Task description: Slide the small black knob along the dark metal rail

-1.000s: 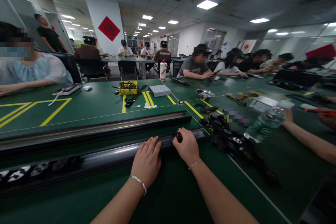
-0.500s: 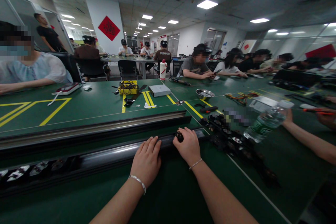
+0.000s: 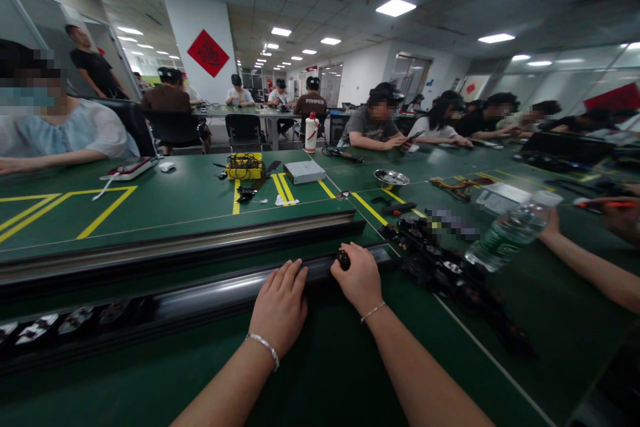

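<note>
A long black rail (image 3: 210,295) with a glossy curved surface runs across the table in front of me. My left hand (image 3: 280,307) is closed over it, fingers together along its top and thumb on the near side. Farther right, my right hand (image 3: 357,277) pinches a small dark rounded piece (image 3: 343,259) at the rail; its exact kind is unclear. Several shiny oval parts (image 3: 37,329) sit in the rail's left section. Behind lies a second long rail (image 3: 200,240), parallel to the first and apart from my hands.
Right of my hands lies a dark strip of parts (image 3: 450,267), with a clear water bottle (image 3: 513,233) tilted beside it. Another person's arm (image 3: 590,253) reaches in there. Farther back are a metal bowl (image 3: 391,179), a grey box (image 3: 304,172) and a yellow box with black cables (image 3: 244,165).
My hands keep the same places and grip on the rail. Across the table, the dark device in a person's hands has tilted up slightly.
</note>
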The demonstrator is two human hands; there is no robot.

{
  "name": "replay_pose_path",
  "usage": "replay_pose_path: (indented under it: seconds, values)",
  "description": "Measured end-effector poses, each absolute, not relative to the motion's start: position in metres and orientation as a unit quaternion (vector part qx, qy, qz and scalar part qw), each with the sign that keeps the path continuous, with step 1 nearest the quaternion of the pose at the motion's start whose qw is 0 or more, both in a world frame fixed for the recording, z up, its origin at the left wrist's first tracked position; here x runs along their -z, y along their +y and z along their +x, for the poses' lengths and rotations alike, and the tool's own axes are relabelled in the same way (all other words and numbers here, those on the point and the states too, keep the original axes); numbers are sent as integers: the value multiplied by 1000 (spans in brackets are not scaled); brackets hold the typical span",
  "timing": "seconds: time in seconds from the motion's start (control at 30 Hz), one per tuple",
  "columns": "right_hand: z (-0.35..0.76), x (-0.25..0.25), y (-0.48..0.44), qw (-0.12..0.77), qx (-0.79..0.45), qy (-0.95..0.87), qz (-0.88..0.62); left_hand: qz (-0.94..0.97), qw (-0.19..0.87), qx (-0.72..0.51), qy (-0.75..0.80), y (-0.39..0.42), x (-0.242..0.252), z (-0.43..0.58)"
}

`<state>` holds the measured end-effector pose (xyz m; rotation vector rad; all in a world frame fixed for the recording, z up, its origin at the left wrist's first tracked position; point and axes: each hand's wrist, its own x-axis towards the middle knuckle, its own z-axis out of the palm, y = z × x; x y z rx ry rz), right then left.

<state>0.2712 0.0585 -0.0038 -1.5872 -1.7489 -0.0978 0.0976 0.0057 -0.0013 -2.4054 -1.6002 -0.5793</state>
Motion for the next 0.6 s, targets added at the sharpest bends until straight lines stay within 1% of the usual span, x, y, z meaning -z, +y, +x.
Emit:
replay_pose_path:
  seconds: [0.2,0.47,0.6]
  values:
    - [273,6,60,393,40,-686,-611,-811,100,193,-543,6,2,98]
    - [277,1,57,358,42,-690,-627,-811,93,187,-546,5,0,98]
    - [280,0,58,356,35,-692,-627,-813,88,183,-546,5,-1,97]
